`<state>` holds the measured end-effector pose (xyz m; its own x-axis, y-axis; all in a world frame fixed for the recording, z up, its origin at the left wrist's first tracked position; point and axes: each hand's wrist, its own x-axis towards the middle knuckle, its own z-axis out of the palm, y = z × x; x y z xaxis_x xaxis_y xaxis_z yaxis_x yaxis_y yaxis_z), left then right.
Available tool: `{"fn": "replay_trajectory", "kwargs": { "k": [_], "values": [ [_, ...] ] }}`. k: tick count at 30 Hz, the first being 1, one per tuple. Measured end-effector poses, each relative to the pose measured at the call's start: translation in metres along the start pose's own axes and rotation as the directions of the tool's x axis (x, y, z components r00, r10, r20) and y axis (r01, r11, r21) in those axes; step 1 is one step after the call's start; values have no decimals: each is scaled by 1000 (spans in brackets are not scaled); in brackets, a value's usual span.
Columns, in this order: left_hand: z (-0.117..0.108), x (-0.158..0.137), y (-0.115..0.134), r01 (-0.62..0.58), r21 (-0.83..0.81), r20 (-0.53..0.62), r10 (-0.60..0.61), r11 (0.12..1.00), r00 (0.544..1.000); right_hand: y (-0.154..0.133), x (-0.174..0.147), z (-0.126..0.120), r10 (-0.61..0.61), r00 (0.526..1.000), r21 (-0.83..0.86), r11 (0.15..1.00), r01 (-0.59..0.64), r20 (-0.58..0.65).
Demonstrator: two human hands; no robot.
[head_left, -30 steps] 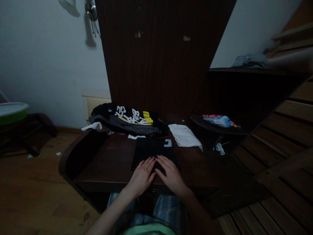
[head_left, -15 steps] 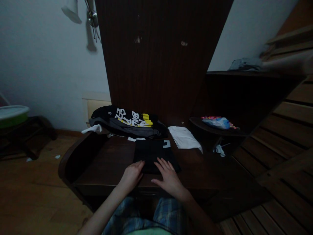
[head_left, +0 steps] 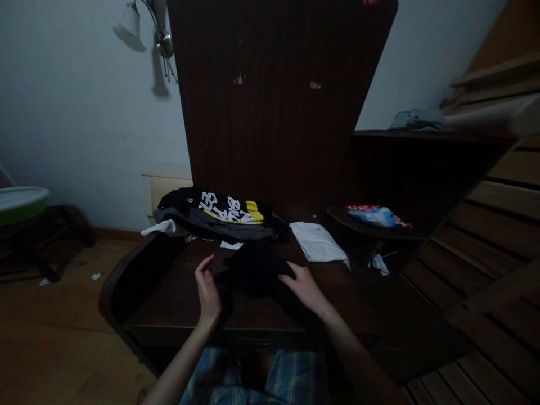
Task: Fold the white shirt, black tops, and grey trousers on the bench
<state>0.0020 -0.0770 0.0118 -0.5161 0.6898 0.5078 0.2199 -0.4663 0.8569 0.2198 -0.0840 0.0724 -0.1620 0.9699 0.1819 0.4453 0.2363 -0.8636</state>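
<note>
A black garment point(head_left: 258, 273), dark and partly raised off the dresser top, lies between my two hands; its exact kind does not show. My right hand point(head_left: 304, 286) grips its right side, thumb over the cloth and fingers partly hidden by it. At the left edge of the cloth, my left hand point(head_left: 207, 289) is open with its fingers bent upward; I cannot tell whether the thumb side touches the fabric. Behind the garment lies a pile of dark clothes point(head_left: 219, 216) with white and yellow print. A folded white cloth point(head_left: 318, 242) rests to its right.
The dark wooden dresser top point(head_left: 169, 298) has a curved raised side point(head_left: 116, 275) at left and a tall panel point(head_left: 270, 112) behind. On a side shelf point(head_left: 405, 230) sits a blue-white plastic bag point(head_left: 373, 216). Wooden slats point(head_left: 502, 236) stand at right, a green tub point(head_left: 23, 205) at left.
The black garment lay flat and folded with a grey patch showing; now it is lifted and bunched, the patch out of sight. My left hand moved left, my right hand took hold of the cloth.
</note>
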Motion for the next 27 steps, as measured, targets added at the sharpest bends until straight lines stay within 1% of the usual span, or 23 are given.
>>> {"fn": "replay_trajectory", "kwargs": {
  "k": [1, 2, 4, 5, 6, 7, 8, 9, 11, 12, 14, 16, 18, 19, 20, 21, 22, 23, 24, 25, 26, 27],
  "values": [
    [-1, -1, -1, 12, -2, -19, -12, 1000, 1000, -2, 4, -5, 71, 997, 167, 984, -64, -35],
    [-2, -1, -3, 29, -8, -25, -30, 1000, 999, -2, 7, -9, 168, 984, 327, 935, -139, -62],
    [-5, 0, -8, 89, -21, -12, -89, 996, 996, 3, 11, -14, 378, 924, 572, 772, -275, -66],
    [-6, 1, -12, 134, -24, 3, -134, 991, 991, 8, 11, -15, 452, 891, 649, 693, -314, -51],
    [-7, 2, -16, 186, -23, 26, -185, 982, 982, 14, 9, -14, 499, 866, 697, 635, -333, -40],
    [-8, 3, -19, 240, -17, 58, -239, 971, 969, 21, 7, -14, 524, 851, 722, 602, -341, -35],
    [-8, 4, -23, 294, -8, 97, -292, 956, 952, 29, 5, -12, 529, 848, 729, 593, -342, -33],
    [-8, 5, -26, 342, 1, 143, -338, 940, 930, 37, 2, -11, 522, 852, 724, 601, -337, -37],
    [-8, 6, -30, 395, 19, 233, -388, 919, 892, 52, -5, -9, 502, 863, 689, 646, -328, -59],
    [-7, 6, -30, 405, 27, 267, -397, 914, 878, 59, -8, -9, 494, 866, 667, 669, -327, -71],
    [-6, 5, -31, 406, 55, 298, -403, 912, 866, 69, -14, -9, 495, 862, 637, 700, -322, -109],
    [-5, 4, -29, 388, 93, 307, -397, 917, 865, 74, -21, -9, 511, 848, 640, 701, -315, -142],
    [-4, 2, -25, 346, 143, 334, -374, 927, 865, 74, -28, -7, 532, 838, 676, 661, -326, -117],
    [-4, 1, -22, 314, 175, 363, -357, 933, 860, 72, -31, -5, 550, 831, 702, 626, -341, -86],
    [-4, 0, -18, 281, 205, 404, -342, 938, 848, 70, -34, -2, 566, 822, 732, 582, -354, -53],
    [-4, -1, -14, 258, 231, 458, -338, 938, 822, 67, -36, 2, 580, 814, 765, 536, -357, -27],
    [-5, -3, -10, 254, 251, 523, -352, 934, 776, 64, -38, 7, 591, 807, 796, 495, -349, -14],
    [-5, -4, -5, 276, 266, 601, -383, 924, 702, 61, -38, 13, 596, 803, 822, 463, -331, -12],
    [-6, -6, 0, 321, 278, 686, -421, 905, 594, 58, -38, 18, 596, 802, 843, 440, -309, -17],
    [-7, -8, 5, 382, 290, 768, -451, 878, 455, 55, -37, 24, 595, 803, 859, 423, -289, -23],
    [-8, -11, 10, 448, 307, 836, -463, 840, 295, 51, -37, 31, 596, 803, 869, 410, -277, -26],
    [-8, -14, 14, 512, 323, 881, -450, 796, 144, 49, -36, 37, 597, 802, 877, 401, -266, -30]
  ]
}}
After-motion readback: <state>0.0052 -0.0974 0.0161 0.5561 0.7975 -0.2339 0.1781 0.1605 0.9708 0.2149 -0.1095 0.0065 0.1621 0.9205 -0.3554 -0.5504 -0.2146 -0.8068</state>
